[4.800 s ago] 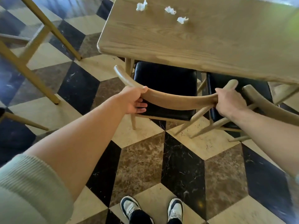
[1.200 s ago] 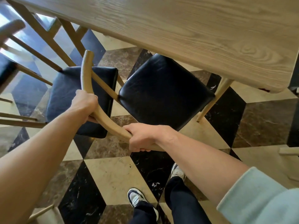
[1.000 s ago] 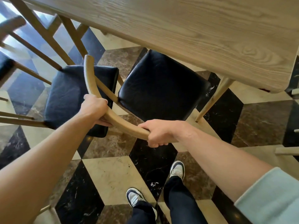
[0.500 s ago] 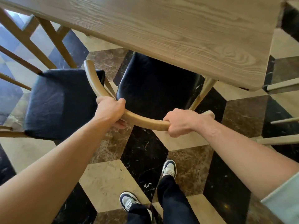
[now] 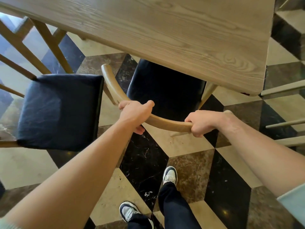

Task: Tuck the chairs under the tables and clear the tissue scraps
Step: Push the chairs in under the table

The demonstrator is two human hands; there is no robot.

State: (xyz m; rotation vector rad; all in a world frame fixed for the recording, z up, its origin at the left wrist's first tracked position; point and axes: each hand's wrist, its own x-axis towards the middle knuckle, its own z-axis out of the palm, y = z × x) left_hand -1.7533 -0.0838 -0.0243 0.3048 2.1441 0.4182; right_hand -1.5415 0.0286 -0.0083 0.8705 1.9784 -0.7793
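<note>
A wooden chair with a black cushioned seat (image 5: 165,90) stands in front of me, its seat partly under the near edge of the wooden table (image 5: 165,30). Both hands grip its curved wooden backrest (image 5: 166,123). My left hand (image 5: 135,114) closes around the left part of the rail, my right hand (image 5: 202,122) around the right part. No tissue scraps show on the visible tabletop.
A second chair with a black seat (image 5: 57,111) stands to the left, outside the table. Wooden frames of other chairs (image 5: 42,45) rise at the far left. More pale chair legs (image 5: 283,88) cross at the right. My feet (image 5: 170,175) stand on the checkered marble floor.
The chair has turned square to the table and slid further under it. My hands kept their grip on the backrest, and the view shifted right along the table's corner.
</note>
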